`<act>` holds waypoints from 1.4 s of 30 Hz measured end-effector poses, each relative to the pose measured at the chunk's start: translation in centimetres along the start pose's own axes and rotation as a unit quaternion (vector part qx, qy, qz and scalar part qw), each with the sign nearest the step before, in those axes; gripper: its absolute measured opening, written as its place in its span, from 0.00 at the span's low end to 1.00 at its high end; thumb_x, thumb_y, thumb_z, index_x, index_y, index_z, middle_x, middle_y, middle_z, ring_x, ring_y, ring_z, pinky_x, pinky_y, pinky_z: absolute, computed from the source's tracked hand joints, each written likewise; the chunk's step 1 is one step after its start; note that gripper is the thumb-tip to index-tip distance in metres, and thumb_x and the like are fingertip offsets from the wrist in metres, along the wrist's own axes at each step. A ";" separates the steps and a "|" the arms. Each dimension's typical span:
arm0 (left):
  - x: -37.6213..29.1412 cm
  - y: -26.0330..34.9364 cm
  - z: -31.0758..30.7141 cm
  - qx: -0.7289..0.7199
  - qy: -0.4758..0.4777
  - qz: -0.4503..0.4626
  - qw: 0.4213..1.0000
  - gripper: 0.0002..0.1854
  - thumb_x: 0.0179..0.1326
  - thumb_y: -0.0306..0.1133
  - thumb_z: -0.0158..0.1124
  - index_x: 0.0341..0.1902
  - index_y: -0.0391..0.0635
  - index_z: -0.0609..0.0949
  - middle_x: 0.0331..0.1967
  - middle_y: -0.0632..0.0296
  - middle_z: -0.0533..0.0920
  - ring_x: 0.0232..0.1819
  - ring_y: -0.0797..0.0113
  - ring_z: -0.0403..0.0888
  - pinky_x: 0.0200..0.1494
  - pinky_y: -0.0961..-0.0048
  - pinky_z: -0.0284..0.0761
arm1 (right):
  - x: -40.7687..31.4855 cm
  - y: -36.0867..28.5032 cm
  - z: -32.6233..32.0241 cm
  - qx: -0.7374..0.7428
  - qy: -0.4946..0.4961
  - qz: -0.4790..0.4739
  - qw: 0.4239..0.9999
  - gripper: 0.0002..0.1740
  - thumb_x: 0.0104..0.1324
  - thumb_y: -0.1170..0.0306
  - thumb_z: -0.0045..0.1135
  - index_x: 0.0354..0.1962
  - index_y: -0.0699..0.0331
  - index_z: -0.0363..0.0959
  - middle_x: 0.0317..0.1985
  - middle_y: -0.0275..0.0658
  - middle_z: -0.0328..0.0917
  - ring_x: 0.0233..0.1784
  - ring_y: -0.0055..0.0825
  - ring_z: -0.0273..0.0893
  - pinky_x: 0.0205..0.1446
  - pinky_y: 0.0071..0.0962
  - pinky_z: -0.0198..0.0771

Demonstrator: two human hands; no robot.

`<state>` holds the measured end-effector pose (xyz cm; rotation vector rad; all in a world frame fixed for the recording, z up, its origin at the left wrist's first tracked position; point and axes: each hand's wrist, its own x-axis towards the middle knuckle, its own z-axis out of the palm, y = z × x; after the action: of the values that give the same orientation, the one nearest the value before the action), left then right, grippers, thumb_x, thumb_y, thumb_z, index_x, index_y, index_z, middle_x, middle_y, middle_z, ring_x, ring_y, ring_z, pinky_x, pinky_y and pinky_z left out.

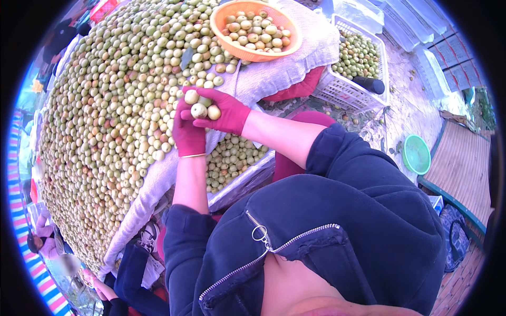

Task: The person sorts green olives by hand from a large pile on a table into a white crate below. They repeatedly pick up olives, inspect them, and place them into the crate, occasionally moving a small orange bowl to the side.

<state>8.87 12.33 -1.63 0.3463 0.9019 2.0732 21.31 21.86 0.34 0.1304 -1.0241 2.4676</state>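
Both my hands wear magenta gloves and meet in front of me at the edge of a large heap of pale green jujube-like fruits point(114, 118). My right hand point(227, 110) cups several fruits point(199, 111) in its palm and fingers. Pressed close on the other side, my left hand point(189, 132) helps enclose them, its thumb against the fruit; some of its fingers are hidden. Under my wrists stands a lined crate point(241, 177) with more fruits point(233, 158) in it. Beyond my hands, an orange plastic basket point(294, 43) of fruits rests on the pale cloth point(272, 75).
To the right stands a white plastic crate point(350, 96) of fruits, with a dark cylindrical object point(369, 84) at its rim. A green basin point(417, 154) is farther right. Stacked boxes point(458, 59) line the back. At lower left sits another person point(134, 272) beside the heap.
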 end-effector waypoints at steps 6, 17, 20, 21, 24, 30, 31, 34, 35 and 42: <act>-2.8 3.0 5.1 0.325 -0.030 0.133 0.936 0.23 0.72 0.39 0.49 0.64 0.38 0.71 0.59 0.53 0.76 0.63 0.61 0.71 0.65 0.64 0.67 | -1.6 -0.2 0.7 0.019 0.057 0.034 0.998 0.30 0.70 0.69 0.54 0.67 0.58 0.54 0.63 0.44 0.68 0.63 0.38 0.72 0.63 0.40 0.72; -4.9 6.8 4.1 0.392 -0.071 0.142 0.906 0.24 0.74 0.35 0.47 0.68 0.33 0.65 0.67 0.49 0.68 0.69 0.58 0.66 0.71 0.62 0.62 | -2.9 -14.9 -5.1 0.494 -0.070 -0.036 0.866 0.25 0.68 0.66 0.51 0.57 0.71 0.58 0.48 0.48 0.70 0.40 0.31 0.76 0.45 0.26 0.78; -5.9 7.9 0.0 0.416 -0.019 0.096 0.904 0.25 0.74 0.36 0.48 0.68 0.34 0.65 0.66 0.50 0.68 0.67 0.59 0.68 0.70 0.63 0.64 | -6.6 -22.9 -10.7 0.350 0.020 -0.297 0.888 0.30 0.69 0.56 0.44 0.60 0.70 0.58 0.57 0.49 0.67 0.58 0.34 0.70 0.58 0.37 0.71; -6.4 8.3 -1.4 0.422 -0.002 0.085 0.903 0.25 0.74 0.36 0.48 0.68 0.34 0.65 0.66 0.50 0.69 0.67 0.59 0.68 0.69 0.62 0.64 | -8.5 -25.2 -12.6 0.225 0.169 -0.362 0.888 0.34 0.70 0.51 0.41 0.63 0.69 0.57 0.64 0.51 0.66 0.65 0.36 0.68 0.62 0.41 0.68; -6.8 9.5 -5.0 0.429 0.055 0.058 0.900 0.26 0.73 0.37 0.49 0.68 0.34 0.65 0.64 0.50 0.69 0.66 0.58 0.69 0.68 0.62 0.67 | -14.1 -23.9 -16.7 0.265 0.436 -0.340 0.790 0.28 0.75 0.56 0.26 0.69 0.51 0.55 0.73 0.37 0.54 0.77 0.33 0.50 0.77 0.54 0.43; -5.6 11.8 -10.7 0.528 0.034 0.046 0.848 0.25 0.69 0.36 0.58 0.67 0.39 0.70 0.62 0.55 0.74 0.63 0.65 0.70 0.66 0.69 0.66 | -12.4 -16.9 -14.3 0.055 0.504 -0.176 0.844 0.22 0.69 0.67 0.49 0.57 0.69 0.67 0.57 0.55 0.72 0.58 0.47 0.74 0.63 0.47 0.72; -5.5 11.5 -11.4 0.524 -0.005 0.077 0.848 0.24 0.67 0.32 0.60 0.66 0.43 0.72 0.58 0.62 0.76 0.58 0.69 0.72 0.62 0.70 0.67 | -11.1 -16.9 -12.4 0.015 0.464 -0.136 0.875 0.23 0.69 0.67 0.49 0.59 0.68 0.66 0.55 0.53 0.74 0.57 0.44 0.75 0.63 0.42 0.72; -5.7 10.4 -12.6 0.637 0.009 0.061 0.769 0.23 0.63 0.32 0.64 0.62 0.46 0.75 0.59 0.57 0.77 0.62 0.63 0.72 0.63 0.68 0.68 | -6.8 -15.7 -6.4 -0.129 0.371 -0.047 0.918 0.25 0.72 0.64 0.46 0.62 0.68 0.64 0.57 0.49 0.74 0.58 0.38 0.75 0.63 0.37 0.71; -6.1 9.8 -12.7 0.681 -0.031 0.144 0.717 0.25 0.60 0.31 0.66 0.61 0.45 0.75 0.59 0.54 0.76 0.64 0.57 0.71 0.65 0.64 0.66 | -5.6 -14.5 -4.8 -0.165 0.308 -0.024 0.937 0.26 0.72 0.64 0.45 0.64 0.68 0.62 0.58 0.48 0.74 0.59 0.36 0.75 0.64 0.35 0.71; -6.5 7.6 -9.5 0.870 -0.136 0.100 0.464 0.36 0.56 0.43 0.68 0.69 0.52 0.67 0.71 0.53 0.64 0.74 0.51 0.56 0.74 0.47 0.48 | -0.1 -0.5 -1.8 -0.712 -0.073 0.013 0.698 0.29 0.66 0.61 0.57 0.64 0.53 0.65 0.67 0.48 0.62 0.69 0.44 0.64 0.70 0.39 0.61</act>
<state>3.46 -0.34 -2.46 1.7554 2.4953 0.2860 21.77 23.40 -0.60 -0.2018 -2.6243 1.0334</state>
